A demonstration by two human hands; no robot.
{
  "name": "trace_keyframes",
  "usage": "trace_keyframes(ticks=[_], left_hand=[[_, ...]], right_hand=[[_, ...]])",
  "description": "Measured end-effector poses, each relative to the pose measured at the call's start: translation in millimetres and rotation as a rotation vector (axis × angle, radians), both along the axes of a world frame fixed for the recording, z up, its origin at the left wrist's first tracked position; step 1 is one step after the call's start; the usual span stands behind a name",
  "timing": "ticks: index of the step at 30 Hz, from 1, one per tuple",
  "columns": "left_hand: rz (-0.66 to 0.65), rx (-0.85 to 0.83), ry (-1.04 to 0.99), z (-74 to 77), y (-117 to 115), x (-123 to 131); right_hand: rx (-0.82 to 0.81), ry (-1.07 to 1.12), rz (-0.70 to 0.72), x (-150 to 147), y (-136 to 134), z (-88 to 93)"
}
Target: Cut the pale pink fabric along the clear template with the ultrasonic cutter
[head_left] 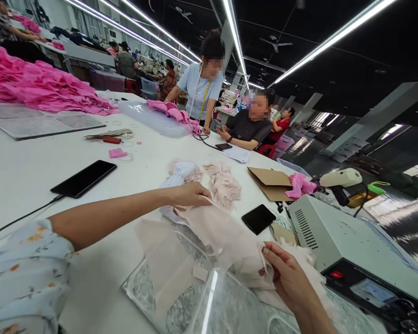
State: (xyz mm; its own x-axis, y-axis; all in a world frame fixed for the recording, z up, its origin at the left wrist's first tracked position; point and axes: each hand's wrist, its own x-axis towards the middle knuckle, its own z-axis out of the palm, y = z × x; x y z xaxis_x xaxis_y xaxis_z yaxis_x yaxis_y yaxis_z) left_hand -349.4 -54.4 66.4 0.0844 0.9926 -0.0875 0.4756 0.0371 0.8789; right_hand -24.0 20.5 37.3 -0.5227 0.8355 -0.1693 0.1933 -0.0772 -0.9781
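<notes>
A pale pink fabric piece (226, 232) is stretched between my two hands. My left hand (191, 194) pinches its far left end, and my right hand (285, 269) grips the near right end between thumb and fingers. Below it, another pale pink piece (172, 273) lies flat on a clear-topped, grey-patterned board (139, 285). More pale fabric (310, 260) spreads under and beyond my right hand. Past my left hand sit two bunches of the same cloth: one loose pile (225, 185), the other partly under a white printed paper (183, 171).
A grey machine box (348, 246) with a dial stands at right. Phones (85, 178) (258, 219) lie on the white table (149, 153). Brown cardboard (270, 183) is beyond. Bright pink fabric (38, 83) is heaped at left. Two people (198, 88) (251, 120) are across the table.
</notes>
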Motion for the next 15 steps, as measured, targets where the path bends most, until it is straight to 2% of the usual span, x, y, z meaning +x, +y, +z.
trace_keyframes(ticks=[5,7,9,11,13,15], left_hand=[[0.017,0.141,0.098,10.8,32,-20],[0.033,0.215,0.142,14.3,36,-32],[0.049,0.283,0.187,12.2,30,-44],[0.058,0.318,0.227,2.5,13,-53],[0.061,0.317,0.255,-12.3,-8,-58],[0.090,0.305,0.267,-26.5,-25,-61]], right_hand=[[0.382,0.008,-0.094,-24,34,11.4],[0.559,0.022,-0.129,-36,44,14.4],[0.712,0.044,-0.119,-48,46,11.6],[0.816,0.063,-0.037,-60,41,1.4],[0.860,0.064,0.085,-70,33,-13.4],[0.872,0.054,0.146,-79,27,-26.8]])
